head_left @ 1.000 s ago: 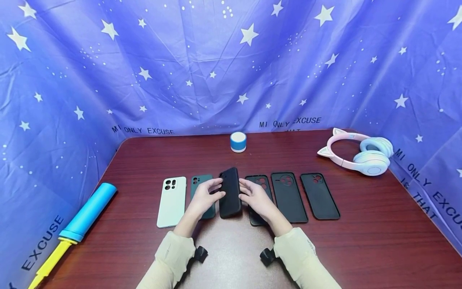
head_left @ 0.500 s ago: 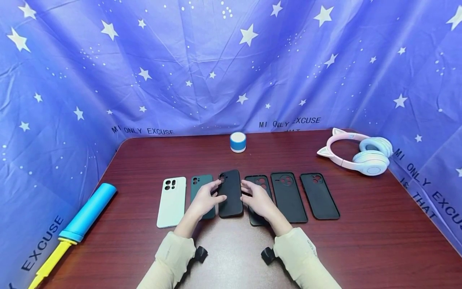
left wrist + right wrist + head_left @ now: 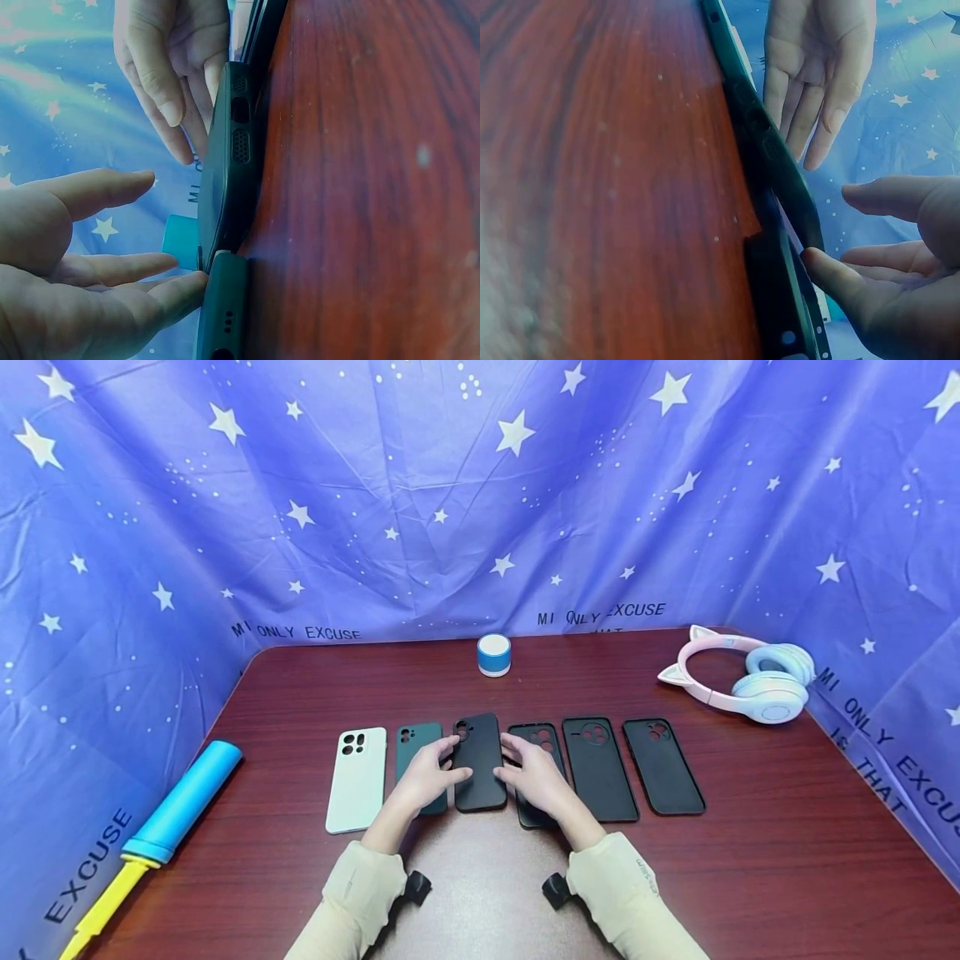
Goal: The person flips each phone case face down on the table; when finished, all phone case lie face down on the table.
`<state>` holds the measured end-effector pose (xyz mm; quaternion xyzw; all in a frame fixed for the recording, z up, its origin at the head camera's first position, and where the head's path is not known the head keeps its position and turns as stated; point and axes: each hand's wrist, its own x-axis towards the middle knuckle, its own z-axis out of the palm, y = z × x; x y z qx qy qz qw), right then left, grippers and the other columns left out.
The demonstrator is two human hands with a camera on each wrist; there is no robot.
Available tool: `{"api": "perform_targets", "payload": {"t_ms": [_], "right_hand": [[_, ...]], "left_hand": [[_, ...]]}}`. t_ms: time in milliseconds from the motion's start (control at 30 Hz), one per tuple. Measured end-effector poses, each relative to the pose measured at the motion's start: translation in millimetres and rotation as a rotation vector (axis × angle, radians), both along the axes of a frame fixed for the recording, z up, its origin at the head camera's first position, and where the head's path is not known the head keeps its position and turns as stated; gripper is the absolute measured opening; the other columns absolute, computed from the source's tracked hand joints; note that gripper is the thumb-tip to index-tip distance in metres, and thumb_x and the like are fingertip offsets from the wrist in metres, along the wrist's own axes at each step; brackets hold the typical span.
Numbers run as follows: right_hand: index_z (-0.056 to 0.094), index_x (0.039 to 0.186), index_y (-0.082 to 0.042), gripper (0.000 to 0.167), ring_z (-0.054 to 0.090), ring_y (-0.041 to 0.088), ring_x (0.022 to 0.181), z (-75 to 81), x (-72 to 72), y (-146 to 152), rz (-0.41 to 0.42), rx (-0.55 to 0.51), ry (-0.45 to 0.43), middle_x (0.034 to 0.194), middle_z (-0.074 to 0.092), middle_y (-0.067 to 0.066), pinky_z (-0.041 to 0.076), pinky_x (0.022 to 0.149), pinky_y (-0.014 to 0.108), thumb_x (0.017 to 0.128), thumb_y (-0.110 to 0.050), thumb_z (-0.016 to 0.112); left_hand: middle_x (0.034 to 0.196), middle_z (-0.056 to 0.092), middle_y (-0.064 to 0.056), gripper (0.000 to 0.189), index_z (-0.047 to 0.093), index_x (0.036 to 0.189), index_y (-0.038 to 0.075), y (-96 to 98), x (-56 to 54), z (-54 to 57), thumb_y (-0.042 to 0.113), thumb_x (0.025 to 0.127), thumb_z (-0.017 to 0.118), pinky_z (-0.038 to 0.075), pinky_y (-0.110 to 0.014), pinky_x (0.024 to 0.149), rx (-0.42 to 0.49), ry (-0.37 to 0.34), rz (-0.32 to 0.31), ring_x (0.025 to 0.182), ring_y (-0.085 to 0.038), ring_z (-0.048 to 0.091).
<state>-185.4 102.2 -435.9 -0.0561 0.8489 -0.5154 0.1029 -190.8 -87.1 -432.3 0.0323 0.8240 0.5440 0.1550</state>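
Note:
A black phone case (image 3: pixel 478 768), back side up with its camera cutout at the far end, lies between both hands in the head view. My left hand (image 3: pixel 427 774) is at its left side with fingers extended and thumb lifted off. One fingertip is at the case's edge in the left wrist view, beside the dark green phone case (image 3: pixel 225 307). My right hand (image 3: pixel 536 777) is on the other side, fingers extended, partly covering another black phone case (image 3: pixel 536 816). In the right wrist view a fingertip of the right hand (image 3: pixel 900 292) meets the middle case's edge.
The cases form a row on the brown table (image 3: pixel 300 693): a white phone case (image 3: pixel 357 785) at left, and black phone cases (image 3: pixel 602 781) at right, inner sides up. Farther out are a small blue-white cylinder (image 3: pixel 494 656), cat-ear headphones (image 3: pixel 750 685) and a blue-yellow hand pump (image 3: pixel 180 802).
The middle black case was tilted up between the fingers and has come down onto the table. Both hands have loosened from it and stand slightly farther apart.

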Motion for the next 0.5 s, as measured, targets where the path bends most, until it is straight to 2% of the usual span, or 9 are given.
{"api": "perform_targets", "payload": {"t_ms": [333, 500], "right_hand": [[0.036, 0.148, 0.0, 0.062, 0.051, 0.03, 0.131, 1.1, 1.7, -0.8, 0.005, -0.023, 0.002, 0.145, 0.048, 0.021, 0.052, 0.099, 0.036, 0.092, -0.009, 0.063], [0.037, 0.147, 0.0, 0.062, 0.049, 0.028, 0.134, 2.7, 0.2, 3.2, 0.019, -0.02, 0.014, 0.146, 0.047, 0.018, 0.051, 0.101, 0.04, 0.093, -0.012, 0.063]], "left_hand": [[0.152, 0.035, -0.025, 0.064, 0.036, 0.147, -0.001, 0.2, 1.9, 3.3, 0.009, 0.091, 0.065, 0.039, -0.048, 0.112, -0.049, 0.02, 0.0, 0.141, -0.038, 0.037], [0.153, 0.035, -0.025, 0.064, 0.036, 0.147, -0.002, 0.2, 2.3, 3.7, 0.01, 0.091, 0.065, 0.038, -0.048, 0.113, -0.05, 0.04, -0.002, 0.141, -0.038, 0.036]]}}
